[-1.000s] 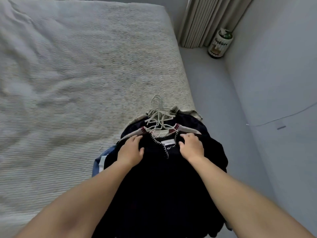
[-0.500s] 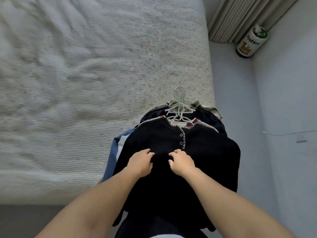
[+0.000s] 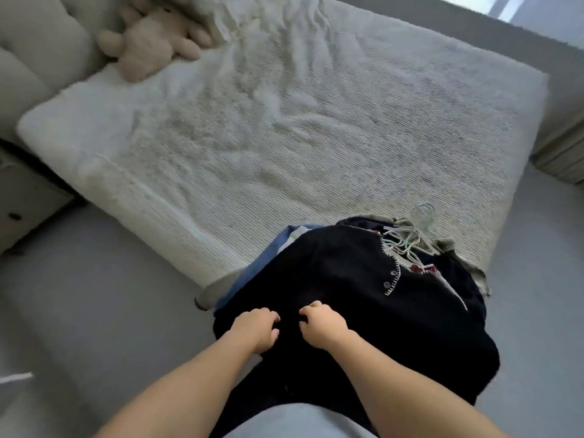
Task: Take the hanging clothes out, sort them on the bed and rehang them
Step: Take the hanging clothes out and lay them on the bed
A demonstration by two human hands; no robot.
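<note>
hands (image 3: 289,327) on dark cardigan (image 3: 363,305), no legible writing

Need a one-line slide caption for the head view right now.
Both hands, left and right, gather the dark cardigan atop hangered clothes at the bed corner.

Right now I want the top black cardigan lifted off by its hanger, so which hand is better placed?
Probably right: right hand lies on the black cardigan nearer the hangers than the left hand.

A wide bed (image 3: 284,128) under a pale ribbed cover is filling the room, a plush toy (image 3: 148,42) lying by cushions (image 3: 38,52), grey floor (image 3: 79,295) stretching alongside, daylight showing from a window (image 3: 505,7).
</note>
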